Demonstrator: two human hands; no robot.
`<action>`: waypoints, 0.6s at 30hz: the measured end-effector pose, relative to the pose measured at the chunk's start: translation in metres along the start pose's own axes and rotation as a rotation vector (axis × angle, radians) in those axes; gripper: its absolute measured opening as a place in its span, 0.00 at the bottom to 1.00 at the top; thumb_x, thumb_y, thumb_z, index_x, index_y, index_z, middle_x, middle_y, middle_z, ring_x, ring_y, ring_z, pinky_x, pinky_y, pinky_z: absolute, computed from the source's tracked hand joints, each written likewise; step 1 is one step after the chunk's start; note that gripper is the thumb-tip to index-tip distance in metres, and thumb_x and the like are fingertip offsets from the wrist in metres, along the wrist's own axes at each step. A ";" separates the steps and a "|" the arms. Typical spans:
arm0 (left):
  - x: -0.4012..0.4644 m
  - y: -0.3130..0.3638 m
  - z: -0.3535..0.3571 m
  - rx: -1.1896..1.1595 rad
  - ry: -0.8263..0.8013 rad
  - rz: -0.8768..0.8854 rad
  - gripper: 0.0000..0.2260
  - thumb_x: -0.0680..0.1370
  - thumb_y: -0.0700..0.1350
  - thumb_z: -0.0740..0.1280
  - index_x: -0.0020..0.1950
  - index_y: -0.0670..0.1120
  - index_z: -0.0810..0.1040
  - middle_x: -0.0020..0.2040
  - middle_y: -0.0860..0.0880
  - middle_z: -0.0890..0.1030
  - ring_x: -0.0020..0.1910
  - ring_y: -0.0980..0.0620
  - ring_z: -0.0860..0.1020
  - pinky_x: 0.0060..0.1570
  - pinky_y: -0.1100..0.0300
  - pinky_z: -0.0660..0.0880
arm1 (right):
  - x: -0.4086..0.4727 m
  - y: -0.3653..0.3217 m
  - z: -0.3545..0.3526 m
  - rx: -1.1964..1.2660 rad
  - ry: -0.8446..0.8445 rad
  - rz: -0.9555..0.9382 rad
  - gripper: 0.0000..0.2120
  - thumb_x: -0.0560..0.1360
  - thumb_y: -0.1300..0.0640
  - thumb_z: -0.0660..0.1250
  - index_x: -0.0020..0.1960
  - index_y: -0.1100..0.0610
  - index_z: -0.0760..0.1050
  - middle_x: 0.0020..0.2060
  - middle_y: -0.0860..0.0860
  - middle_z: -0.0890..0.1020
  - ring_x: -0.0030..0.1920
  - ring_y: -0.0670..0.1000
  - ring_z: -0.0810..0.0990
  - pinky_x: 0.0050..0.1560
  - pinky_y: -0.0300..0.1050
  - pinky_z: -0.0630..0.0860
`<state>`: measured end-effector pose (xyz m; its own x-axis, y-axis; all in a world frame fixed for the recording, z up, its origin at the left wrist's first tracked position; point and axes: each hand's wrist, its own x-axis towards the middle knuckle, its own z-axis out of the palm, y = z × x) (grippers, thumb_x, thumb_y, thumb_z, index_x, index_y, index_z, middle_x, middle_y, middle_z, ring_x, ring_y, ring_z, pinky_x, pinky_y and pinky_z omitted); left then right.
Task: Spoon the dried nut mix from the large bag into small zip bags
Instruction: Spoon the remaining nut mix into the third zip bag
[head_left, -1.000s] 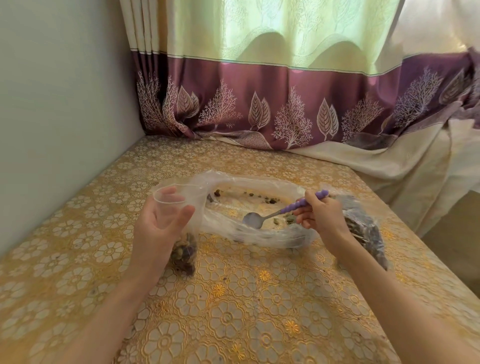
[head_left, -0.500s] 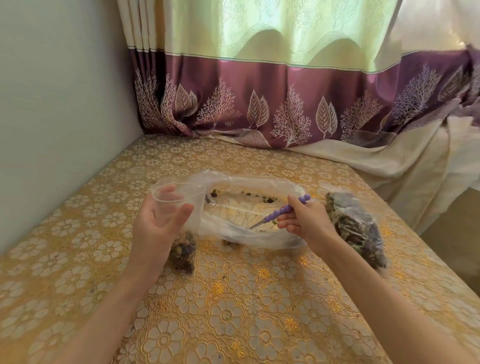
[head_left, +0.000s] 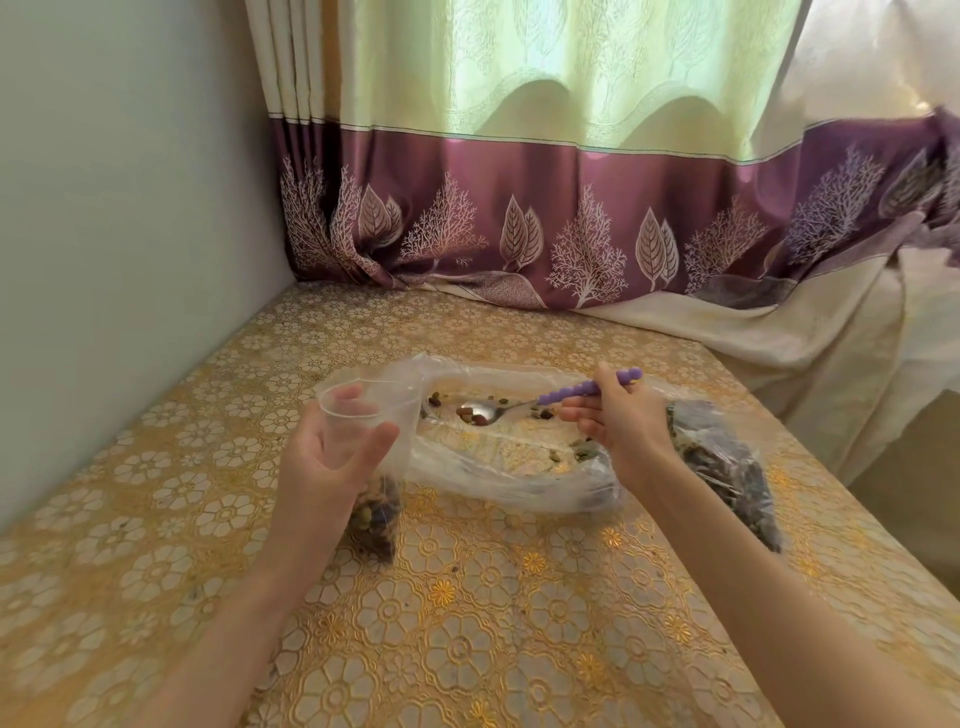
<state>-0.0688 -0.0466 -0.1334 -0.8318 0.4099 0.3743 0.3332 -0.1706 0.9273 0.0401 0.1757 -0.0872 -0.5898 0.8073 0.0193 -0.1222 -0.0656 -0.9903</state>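
Observation:
My left hand (head_left: 332, 462) grips a small clear zip bag (head_left: 374, 514) upright, its mouth held open in a ring above my thumb; dark nut mix fills its bottom. The large clear bag (head_left: 498, 462) lies open and nearly flat on the table beside it, with a few loose nuts inside. My right hand (head_left: 621, 423) holds a spoon (head_left: 483, 413) by its purple beaded handle. The metal bowl carries a few nuts and hovers inside the large bag's mouth, just right of the small bag's opening.
A filled clear bag of dark nut mix (head_left: 727, 462) lies to the right, behind my right wrist. The table (head_left: 467, 623) has a gold floral cloth. A wall stands on the left, and a purple and green curtain (head_left: 571, 218) hangs at the back.
The spoon dipped into the large bag, then rose and swung left toward the small bag with a few nuts in its bowl. My left hand kept the small bag still.

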 end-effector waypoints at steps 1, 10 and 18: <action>0.000 0.000 0.000 0.001 -0.003 -0.001 0.26 0.59 0.71 0.70 0.54 0.66 0.74 0.51 0.62 0.80 0.48 0.62 0.80 0.42 0.63 0.77 | -0.001 -0.006 0.002 0.031 -0.013 -0.018 0.20 0.81 0.58 0.57 0.34 0.63 0.75 0.30 0.56 0.84 0.24 0.46 0.79 0.22 0.32 0.72; 0.001 -0.001 0.000 0.006 -0.003 -0.013 0.29 0.57 0.73 0.70 0.55 0.67 0.73 0.52 0.59 0.80 0.51 0.59 0.80 0.50 0.57 0.77 | -0.024 -0.050 0.036 0.191 -0.223 -0.143 0.19 0.82 0.55 0.56 0.39 0.66 0.74 0.38 0.63 0.84 0.25 0.47 0.78 0.22 0.33 0.69; 0.001 -0.001 0.000 -0.029 -0.018 -0.019 0.28 0.60 0.69 0.72 0.57 0.61 0.73 0.51 0.56 0.82 0.48 0.56 0.82 0.46 0.57 0.79 | -0.045 -0.047 0.045 0.074 -0.398 -0.310 0.14 0.81 0.60 0.57 0.40 0.64 0.75 0.39 0.62 0.84 0.28 0.52 0.79 0.24 0.38 0.71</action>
<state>-0.0702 -0.0459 -0.1337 -0.8298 0.4291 0.3569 0.3042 -0.1885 0.9338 0.0362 0.1157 -0.0355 -0.7736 0.5101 0.3759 -0.3874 0.0888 -0.9176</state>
